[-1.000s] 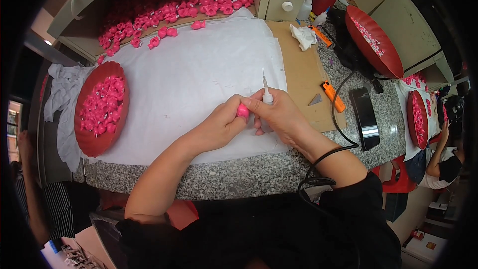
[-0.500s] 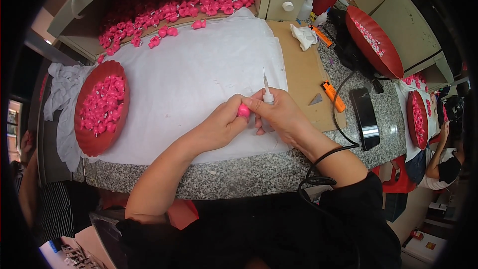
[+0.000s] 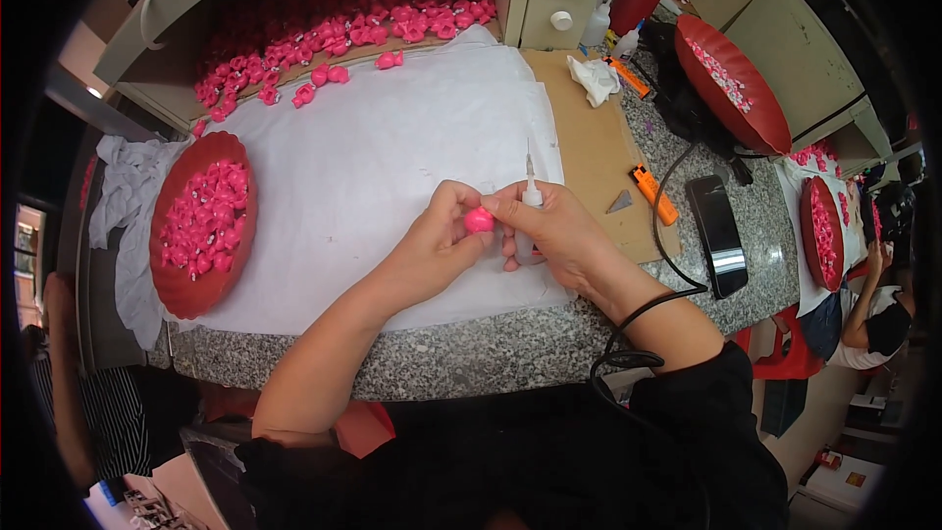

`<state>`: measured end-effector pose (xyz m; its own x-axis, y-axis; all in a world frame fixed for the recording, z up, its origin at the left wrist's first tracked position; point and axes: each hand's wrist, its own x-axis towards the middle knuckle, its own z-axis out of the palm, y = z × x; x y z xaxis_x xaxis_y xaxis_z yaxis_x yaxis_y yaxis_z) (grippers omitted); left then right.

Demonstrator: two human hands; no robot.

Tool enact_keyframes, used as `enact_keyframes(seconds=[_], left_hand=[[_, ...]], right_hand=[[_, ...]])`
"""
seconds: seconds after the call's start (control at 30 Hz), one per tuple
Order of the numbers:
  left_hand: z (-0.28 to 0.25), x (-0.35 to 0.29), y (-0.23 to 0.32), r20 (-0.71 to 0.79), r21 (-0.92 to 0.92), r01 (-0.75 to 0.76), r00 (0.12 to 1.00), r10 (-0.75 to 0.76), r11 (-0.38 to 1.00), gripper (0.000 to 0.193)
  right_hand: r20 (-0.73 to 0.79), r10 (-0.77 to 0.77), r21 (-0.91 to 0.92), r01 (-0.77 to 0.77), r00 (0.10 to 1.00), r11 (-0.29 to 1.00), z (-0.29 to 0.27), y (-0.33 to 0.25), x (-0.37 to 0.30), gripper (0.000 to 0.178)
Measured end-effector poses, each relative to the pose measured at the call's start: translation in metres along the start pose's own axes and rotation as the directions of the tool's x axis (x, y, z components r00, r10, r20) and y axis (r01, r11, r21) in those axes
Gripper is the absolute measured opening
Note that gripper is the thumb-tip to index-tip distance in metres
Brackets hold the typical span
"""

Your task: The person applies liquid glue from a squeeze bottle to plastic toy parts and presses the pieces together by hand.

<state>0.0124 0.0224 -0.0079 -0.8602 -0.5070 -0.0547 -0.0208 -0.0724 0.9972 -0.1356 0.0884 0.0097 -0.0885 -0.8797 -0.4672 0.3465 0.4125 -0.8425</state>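
Bottle [image 3: 532, 197] in the right hand's [image 3: 555, 226] curled fingers aims needle [image 3: 529, 159] and long axis away from the person [image 3: 510, 451]; left hand [image 3: 428, 243] fingers pinch a pink ball [image 3: 479, 220].

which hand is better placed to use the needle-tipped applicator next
Likely the right hand: it holds the white needle-tipped applicator, needle pointing up and away, while the left hand holds the round pink piece.
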Motion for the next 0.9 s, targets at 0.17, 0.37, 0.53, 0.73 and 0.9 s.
enact_keyframes(seconds=[0.17, 0.37, 0.53, 0.73, 0.9], left_hand=[[0.002, 0.002, 0.001, -0.116, -0.049, -0.005, 0.993, 0.0, 0.999, 0.024], [0.009, 0.0, -0.002, -0.224, -0.005, -0.088, 0.971, 0.084, 0.996, 0.034], [0.011, 0.0, -0.004, -0.225, 0.082, -0.101, 0.967, 0.117, 0.992, 0.036], [0.013, -0.002, -0.003, -0.231, 0.21, -0.153, 0.952, 0.201, 0.966, 0.037], [0.012, -0.003, 0.0, -0.215, 0.262, -0.147, 0.954, 0.207, 0.954, 0.038]], right_hand=[[0.03, 0.043, 0.211, -0.048, 0.999, 0.976, -0.006, -0.004, 0.001, 0.016], [-0.027, 0.037, 0.179, -0.031, 0.999, 0.983, -0.005, -0.007, -0.003, 0.017], [-0.024, 0.027, 0.157, -0.023, 0.999, 0.987, -0.006, -0.006, -0.004, 0.015], [-0.049, -0.022, 0.167, 0.03, 0.999, 0.985, -0.001, -0.003, -0.003, 0.014], [-0.038, -0.112, 0.099, 0.115, 0.993, 0.988, 0.001, -0.001, -0.004, 0.015]])
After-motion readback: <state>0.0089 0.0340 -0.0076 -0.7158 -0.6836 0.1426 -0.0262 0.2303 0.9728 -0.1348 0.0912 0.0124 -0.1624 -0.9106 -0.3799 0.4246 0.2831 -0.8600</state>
